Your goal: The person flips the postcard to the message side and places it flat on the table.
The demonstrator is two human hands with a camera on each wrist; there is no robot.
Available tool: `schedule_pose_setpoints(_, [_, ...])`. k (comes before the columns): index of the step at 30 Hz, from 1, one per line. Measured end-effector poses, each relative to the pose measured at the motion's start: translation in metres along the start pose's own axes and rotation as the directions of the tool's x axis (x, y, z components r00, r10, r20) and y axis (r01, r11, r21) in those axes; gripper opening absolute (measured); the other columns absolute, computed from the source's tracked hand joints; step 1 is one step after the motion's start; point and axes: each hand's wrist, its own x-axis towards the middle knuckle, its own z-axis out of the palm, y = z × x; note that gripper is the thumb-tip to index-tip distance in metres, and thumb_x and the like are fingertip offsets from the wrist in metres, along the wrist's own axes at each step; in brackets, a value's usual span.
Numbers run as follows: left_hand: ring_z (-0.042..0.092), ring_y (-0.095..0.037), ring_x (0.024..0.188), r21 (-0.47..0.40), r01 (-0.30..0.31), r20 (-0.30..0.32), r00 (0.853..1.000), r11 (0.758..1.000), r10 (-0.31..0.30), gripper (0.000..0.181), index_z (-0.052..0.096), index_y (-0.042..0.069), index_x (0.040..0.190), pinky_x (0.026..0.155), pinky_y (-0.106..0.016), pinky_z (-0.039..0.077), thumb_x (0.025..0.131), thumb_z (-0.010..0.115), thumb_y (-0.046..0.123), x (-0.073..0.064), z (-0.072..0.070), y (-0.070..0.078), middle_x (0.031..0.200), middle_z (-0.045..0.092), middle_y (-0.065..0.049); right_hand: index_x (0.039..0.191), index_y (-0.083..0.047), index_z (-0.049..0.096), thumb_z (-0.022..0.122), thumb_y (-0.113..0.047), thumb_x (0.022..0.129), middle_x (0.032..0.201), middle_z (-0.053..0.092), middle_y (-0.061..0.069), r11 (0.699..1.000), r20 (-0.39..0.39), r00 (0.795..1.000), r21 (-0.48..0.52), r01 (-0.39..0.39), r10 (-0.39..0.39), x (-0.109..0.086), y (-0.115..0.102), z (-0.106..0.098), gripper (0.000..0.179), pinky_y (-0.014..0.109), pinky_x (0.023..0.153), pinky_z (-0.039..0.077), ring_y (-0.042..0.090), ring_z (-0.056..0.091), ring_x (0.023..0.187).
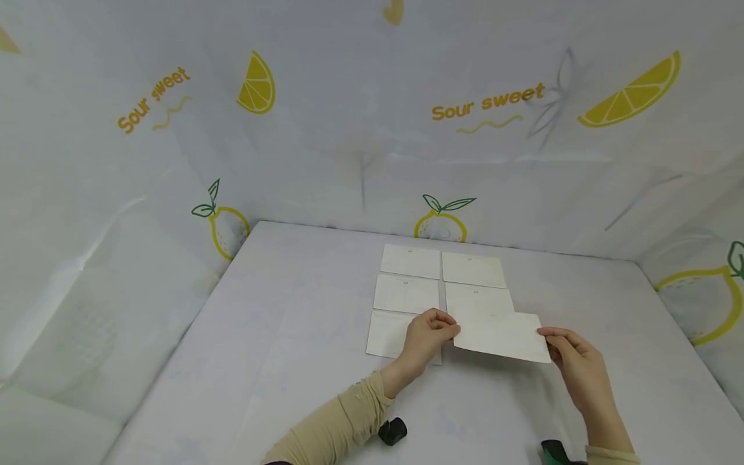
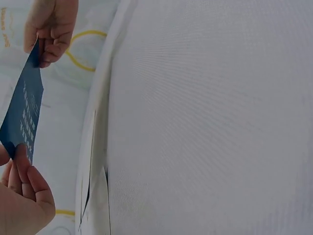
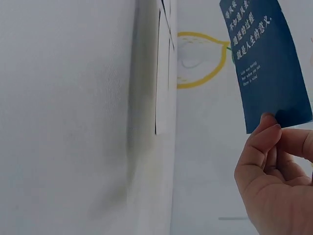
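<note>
Both hands hold one card [image 1: 500,334] above the table, its plain pale face up. My left hand [image 1: 429,337] pinches the card's left edge between thumb and fingers. At the opposite short edge my right hand [image 1: 581,365] pinches it the same way. From below, the wrist views show the card's dark blue side [image 3: 271,68] with white printed lettering. Several similar pale cards lie on the table in two columns, among them a top-left card [image 1: 410,261] and a top-right card [image 1: 473,269]. The left hand partly covers the lower-left card [image 1: 388,332].
The white table [image 1: 279,323] meets a hanging cloth [image 1: 349,129] printed with lemons and words at its back and sides. Near the left sleeve is a small black object [image 1: 392,431]. Another dark object [image 1: 555,451] shows by the right forearm.
</note>
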Motion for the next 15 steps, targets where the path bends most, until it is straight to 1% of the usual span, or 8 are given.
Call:
schedule_pose_setpoints(3, [0.055, -0.002, 0.065, 0.07, -0.008, 0.052, 0.999, 0.997, 0.004, 0.015, 0.065, 0.006, 0.09, 0.061, -0.018, 0.045, 0.078, 0.071, 0.012, 0.0, -0.001, -0.003, 0.075, 0.067, -0.004, 0.115, -0.008, 0.063, 0.048, -0.036, 0.096, 0.102, 0.051, -0.022, 0.997, 0.018, 1.0, -0.08, -0.009, 0.01, -0.006, -0.013, 0.0, 0.038, 0.005, 0.075, 0.045, -0.011, 0.05, 0.092])
schedule_pose_setpoints(5, [0.054, 0.0, 0.065, 0.15, -0.033, 0.086, 0.996, 0.988, 0.02, 0.02, 0.065, 0.008, 0.095, 0.06, -0.016, 0.044, 0.077, 0.072, 0.012, -0.001, -0.001, -0.003, 0.075, 0.064, 0.0, 0.119, -0.005, 0.061, 0.051, -0.037, 0.094, 0.1, 0.051, -0.027, 0.989, 0.021, 1.0, -0.149, -0.016, 0.02, -0.008, -0.018, 0.001, 0.041, 0.006, 0.074, 0.045, -0.014, 0.05, 0.09])
schedule_pose_setpoints(6, [0.052, 0.0, 0.063, 0.19, -0.045, 0.103, 0.994, 0.981, 0.025, 0.024, 0.065, 0.008, 0.099, 0.058, -0.016, 0.044, 0.077, 0.073, 0.012, -0.001, -0.001, -0.003, 0.075, 0.062, 0.002, 0.122, -0.005, 0.059, 0.053, -0.037, 0.093, 0.1, 0.051, -0.028, 0.978, 0.028, 0.999, -0.205, -0.02, 0.026, -0.008, -0.02, 0.001, 0.044, 0.007, 0.073, 0.045, -0.014, 0.048, 0.09])
schedule_pose_setpoints(8, [0.049, 0.001, 0.061, 0.282, -0.081, 0.136, 0.99, 0.956, 0.044, 0.033, 0.064, 0.008, 0.107, 0.056, -0.015, 0.042, 0.076, 0.073, 0.012, -0.002, 0.0, -0.003, 0.074, 0.057, 0.005, 0.127, -0.005, 0.055, 0.056, -0.04, 0.091, 0.103, 0.05, -0.024, 0.94, 0.05, 0.998, -0.341, -0.014, 0.033, -0.008, -0.021, 0.002, 0.05, 0.011, 0.072, 0.044, -0.014, 0.046, 0.088])
schedule_pose_setpoints(9, [0.047, 0.002, 0.059, 0.33, -0.106, 0.154, 0.986, 0.938, 0.057, 0.038, 0.063, 0.007, 0.111, 0.054, -0.014, 0.041, 0.076, 0.074, 0.012, -0.003, 0.0, -0.002, 0.072, 0.056, 0.006, 0.128, -0.004, 0.053, 0.057, -0.04, 0.091, 0.104, 0.051, -0.02, 0.92, 0.066, 0.997, -0.391, -0.007, 0.036, -0.008, -0.021, 0.002, 0.052, 0.013, 0.071, 0.044, -0.013, 0.046, 0.087])
schedule_pose_setpoints(11, [0.043, 0.003, 0.056, 0.43, -0.159, 0.183, 0.979, 0.889, 0.087, 0.045, 0.06, 0.005, 0.118, 0.053, -0.013, 0.038, 0.075, 0.074, 0.012, -0.004, 0.001, -0.001, 0.069, 0.053, 0.006, 0.13, -0.004, 0.051, 0.06, -0.038, 0.089, 0.107, 0.051, -0.008, 0.888, 0.107, 0.994, -0.46, 0.018, 0.036, -0.007, -0.021, 0.003, 0.054, 0.018, 0.069, 0.043, -0.009, 0.046, 0.085])
schedule_pose_setpoints(13, [0.04, 0.002, 0.055, 0.536, -0.208, 0.212, 0.971, 0.818, 0.108, 0.048, 0.059, 0.004, 0.12, 0.052, -0.012, 0.035, 0.075, 0.074, 0.014, -0.003, 0.002, -0.002, 0.066, 0.051, 0.007, 0.131, -0.005, 0.05, 0.062, -0.035, 0.088, 0.108, 0.05, 0.0, 0.86, 0.144, 0.989, -0.508, 0.047, 0.031, -0.005, -0.021, 0.003, 0.053, 0.021, 0.067, 0.042, -0.009, 0.047, 0.081])
schedule_pose_setpoints(15, [0.038, 0.002, 0.055, 0.629, -0.242, 0.232, 0.966, 0.739, 0.119, 0.049, 0.06, 0.003, 0.121, 0.052, -0.012, 0.034, 0.075, 0.074, 0.015, -0.002, 0.003, -0.004, 0.063, 0.049, 0.008, 0.13, -0.004, 0.051, 0.063, -0.032, 0.088, 0.108, 0.05, 0.006, 0.838, 0.171, 0.985, -0.54, 0.073, 0.025, -0.002, -0.019, 0.004, 0.052, 0.023, 0.065, 0.042, -0.005, 0.049, 0.08])
